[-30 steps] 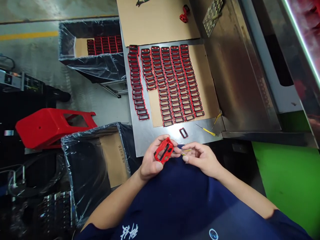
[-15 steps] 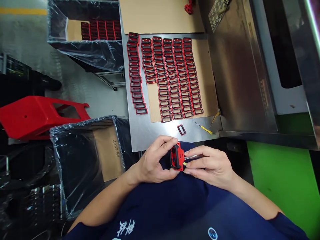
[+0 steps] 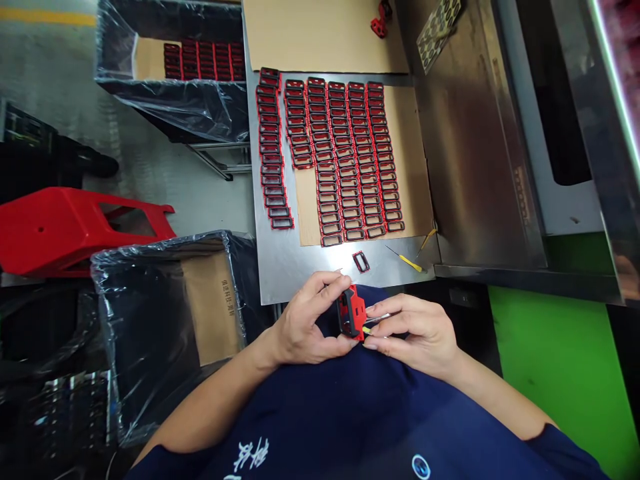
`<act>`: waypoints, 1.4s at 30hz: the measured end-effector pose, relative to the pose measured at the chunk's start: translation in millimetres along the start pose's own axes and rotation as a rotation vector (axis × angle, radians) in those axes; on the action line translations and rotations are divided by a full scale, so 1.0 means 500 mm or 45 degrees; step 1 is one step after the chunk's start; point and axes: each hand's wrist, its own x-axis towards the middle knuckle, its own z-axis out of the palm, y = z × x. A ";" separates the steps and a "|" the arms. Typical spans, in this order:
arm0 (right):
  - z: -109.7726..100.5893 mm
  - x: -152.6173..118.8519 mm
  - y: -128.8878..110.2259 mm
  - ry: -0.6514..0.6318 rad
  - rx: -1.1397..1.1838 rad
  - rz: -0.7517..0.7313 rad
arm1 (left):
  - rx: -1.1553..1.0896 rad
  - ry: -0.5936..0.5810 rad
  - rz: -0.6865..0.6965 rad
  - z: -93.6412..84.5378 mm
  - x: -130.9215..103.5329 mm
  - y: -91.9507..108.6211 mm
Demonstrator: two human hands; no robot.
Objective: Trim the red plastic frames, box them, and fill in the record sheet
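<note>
In front of my chest, my left hand [image 3: 313,320] is closed around a red and black plastic frame [image 3: 357,313], thumb below and fingers above. My right hand [image 3: 417,331] pinches a slim metal tool [image 3: 379,318] against the frame's right side. A small yellow-green piece shows by those fingertips; whether it belongs to the tool I cannot tell. The tool's tip is partly hidden. Just beyond my hands, a single similar frame [image 3: 361,262] lies on the metal table [image 3: 280,273].
Rows of red and black frames [image 3: 345,160] cover cardboard [image 3: 413,153] on the table. A yellow-handled pick [image 3: 410,261] lies near the right edge. To the left stand a lined bin [image 3: 210,110] holding frames, another lined bin [image 3: 150,347] and a red stool [image 3: 55,230].
The view has shifted slightly. Both hands keep hold at the frame, which is turned a little, and the right fingertips have moved slightly along its side.
</note>
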 end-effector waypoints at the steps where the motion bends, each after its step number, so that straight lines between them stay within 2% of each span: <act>1: 0.001 -0.001 0.000 0.009 0.000 0.010 | -0.001 -0.001 -0.002 0.000 -0.001 -0.001; 13: 0.006 -0.011 0.005 0.040 0.084 0.122 | 0.026 -0.068 -0.082 0.000 -0.006 -0.001; 20: 0.008 -0.013 0.007 0.061 0.134 0.167 | 0.000 -0.023 -0.035 0.003 -0.003 -0.005; 30: 0.008 -0.012 0.006 0.069 0.079 0.141 | 0.027 -0.056 -0.050 0.002 -0.009 -0.009; 42: 0.001 -0.005 -0.002 -0.015 -0.005 0.110 | 0.084 -0.079 -0.065 -0.004 -0.015 -0.011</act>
